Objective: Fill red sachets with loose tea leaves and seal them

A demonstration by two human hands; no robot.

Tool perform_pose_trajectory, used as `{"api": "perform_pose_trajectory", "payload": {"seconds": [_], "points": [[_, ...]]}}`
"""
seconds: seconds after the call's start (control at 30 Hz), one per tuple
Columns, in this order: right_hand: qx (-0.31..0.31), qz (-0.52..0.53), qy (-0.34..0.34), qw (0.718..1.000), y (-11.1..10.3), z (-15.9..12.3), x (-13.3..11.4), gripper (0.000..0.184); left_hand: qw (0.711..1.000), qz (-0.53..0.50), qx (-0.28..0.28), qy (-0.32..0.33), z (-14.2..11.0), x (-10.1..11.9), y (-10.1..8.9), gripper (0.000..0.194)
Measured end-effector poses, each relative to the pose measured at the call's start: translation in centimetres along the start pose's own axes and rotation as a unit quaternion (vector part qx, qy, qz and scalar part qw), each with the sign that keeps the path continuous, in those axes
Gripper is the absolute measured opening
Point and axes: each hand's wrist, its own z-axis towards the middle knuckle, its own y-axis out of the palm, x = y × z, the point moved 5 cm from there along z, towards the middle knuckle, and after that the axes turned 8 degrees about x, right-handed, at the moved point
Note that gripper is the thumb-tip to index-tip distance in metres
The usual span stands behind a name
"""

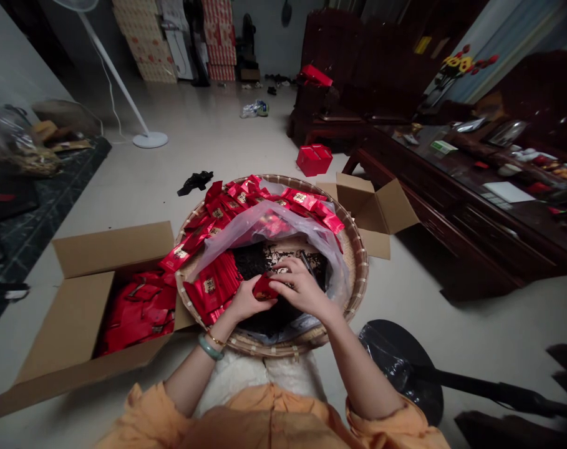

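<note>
My left hand (pixel 246 300) grips a small red packet (pixel 265 287) over a wide woven bamboo tray (pixel 358 274). The fingers of my right hand (pixel 298 284) close on the packet's upper right side. A thin dark stick-like thing (pixel 306 262) shows behind its fingers; I cannot tell whether it is held. Below both hands, dark loose leaves, like dry tea (pixel 250 259), lie in a clear plastic bag (pixel 337 274) spread open inside the tray. A row of red packets (pixel 218 284) stands at the tray's left, and more packets (pixel 302 198) line its far rim.
An open cardboard box (pixel 63 318) full of red packets stands to the left. Another open carton (pixel 374 209) and a red box (pixel 314 159) are beyond the tray. A black round stand base (pixel 405 362) lies at right, near a long dark wooden table (pixel 451 193).
</note>
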Motion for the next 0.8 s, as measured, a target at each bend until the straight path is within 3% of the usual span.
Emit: {"api": "perform_pose_trajectory", "payload": {"seconds": [0.1,0.17,0.37,0.5,0.57,0.67,0.8], "points": [[-0.08,-0.005,-0.005,0.997,1.0,-0.2,-0.3,0.024,1.0,0.02,-0.01,0.004,-0.1,0.0,0.1,0.044],[-0.097,0.002,-0.005,0.995,1.2,-0.3,-0.2,0.023,1.0,0.026,-0.013,0.0,-0.2,-0.1,0.2,0.043],[0.008,0.058,0.073,0.996,0.7,0.0,1.7,0.015,0.998,-0.043,-0.011,-0.041,0.0,0.5,0.4,0.047],[0.059,0.151,0.164,0.973,1.1,0.1,4.0,0.012,0.972,-0.183,-0.046,-0.141,-0.1,0.4,1.0,0.054],[0.059,0.209,0.203,0.955,1.5,0.0,5.1,0.027,0.955,-0.233,-0.045,-0.178,-0.1,0.1,1.1,0.053],[0.028,0.224,0.232,0.946,2.2,0.1,5.9,0.044,0.965,-0.202,0.001,-0.17,0.1,-0.5,0.8,0.049],[0.015,0.162,0.21,0.964,2.9,0.7,5.7,0.021,0.965,-0.194,0.03,-0.175,0.1,-0.9,1.1,0.052]]}}
